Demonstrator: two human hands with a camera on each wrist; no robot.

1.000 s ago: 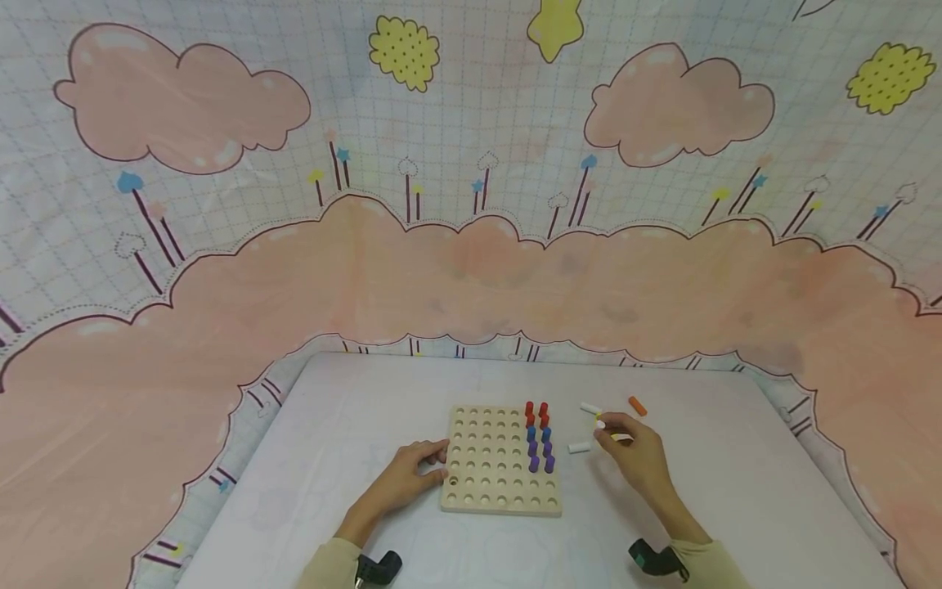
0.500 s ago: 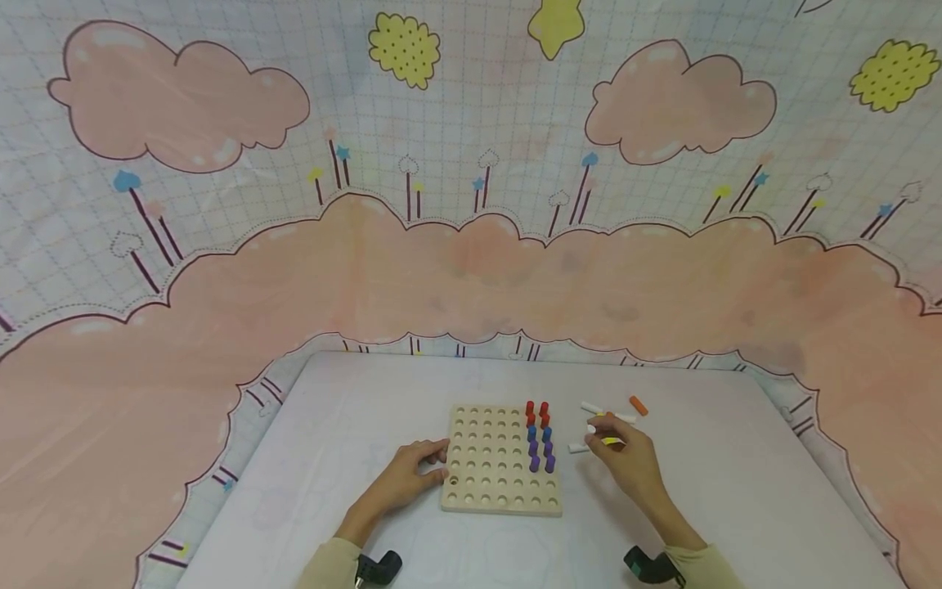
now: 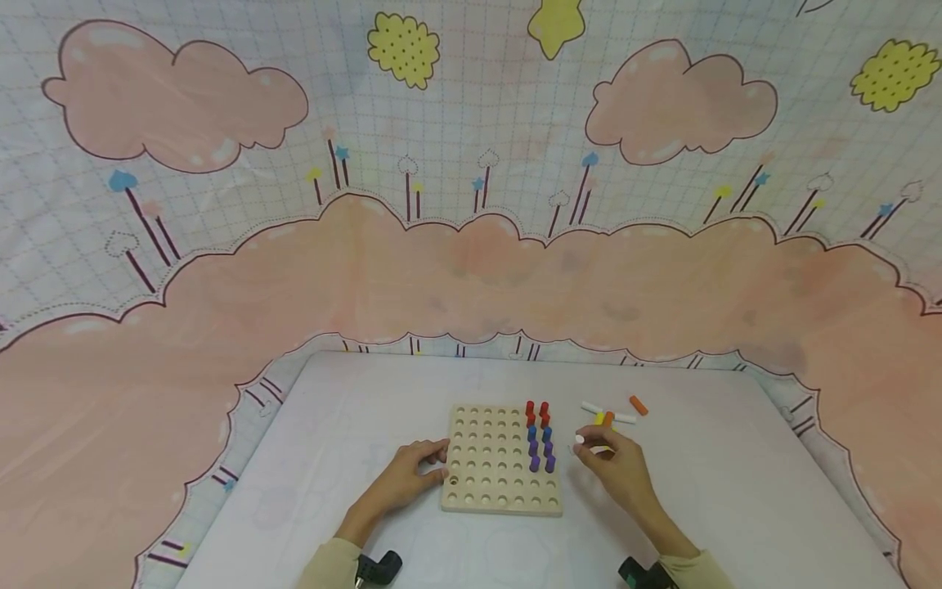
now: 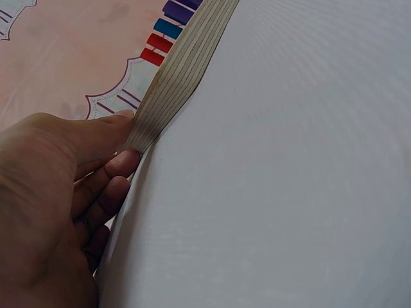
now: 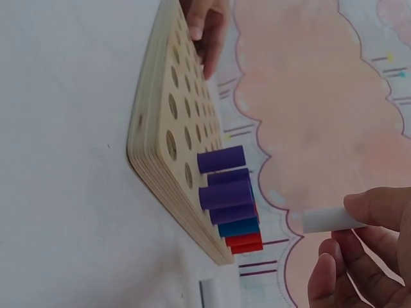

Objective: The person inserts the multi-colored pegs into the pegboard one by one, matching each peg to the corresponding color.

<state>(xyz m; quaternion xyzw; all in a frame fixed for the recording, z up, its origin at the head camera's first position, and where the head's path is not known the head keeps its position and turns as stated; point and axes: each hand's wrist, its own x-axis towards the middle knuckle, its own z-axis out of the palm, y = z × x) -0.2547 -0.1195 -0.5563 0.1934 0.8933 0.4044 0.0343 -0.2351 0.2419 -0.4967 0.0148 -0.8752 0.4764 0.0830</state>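
Note:
A wooden pegboard [image 3: 486, 466] lies on the table, with red, blue and purple pegs [image 3: 549, 464] upright in two columns near its right side. The left hand [image 3: 403, 483] touches the board's left edge with thumb and fingers; in the left wrist view the left hand [image 4: 58, 173] meets the layered wooden edge [image 4: 173, 83]. Right of the board, the right hand [image 3: 620, 470] pinches a white peg [image 3: 580, 439]. In the right wrist view that white peg [image 5: 324, 220] sticks out from between thumb and fingers of the right hand [image 5: 376, 250], apart from the purple pegs [image 5: 221, 159].
Beyond the right hand lie white pegs [image 3: 624, 419], a yellow peg [image 3: 599, 418] and orange pegs [image 3: 638, 405]. Another white peg [image 5: 209, 292] lies near the board's corner in the right wrist view. A patterned cloth [image 3: 471, 278] stands behind the white table [image 3: 383, 380].
The right hand has moved left and a little nearer the person with the white peg, closer to the board. More of the yellow and orange pegs behind it show. The left hand stays put.

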